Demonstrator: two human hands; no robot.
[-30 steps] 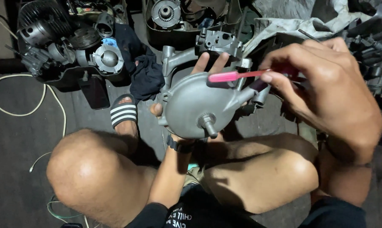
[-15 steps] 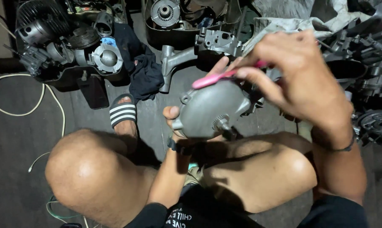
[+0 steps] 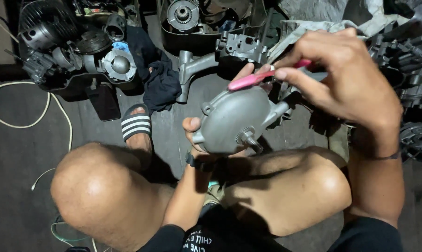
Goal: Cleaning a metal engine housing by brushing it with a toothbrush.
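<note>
**Brushing of a grey engine cover, in progress**

Cover held above the person's knees, cradled from beneath by the left hand. Right hand pinches a pink toothbrush, its head at the cover's upper rim. Judged partway: surface looks dull, grime unclear. Other engine parts lie on the floor beyond a striped sandal.

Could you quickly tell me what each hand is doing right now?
Left hand: closed on the grey metal cover.
Right hand: closed on the pink brush.
</note>
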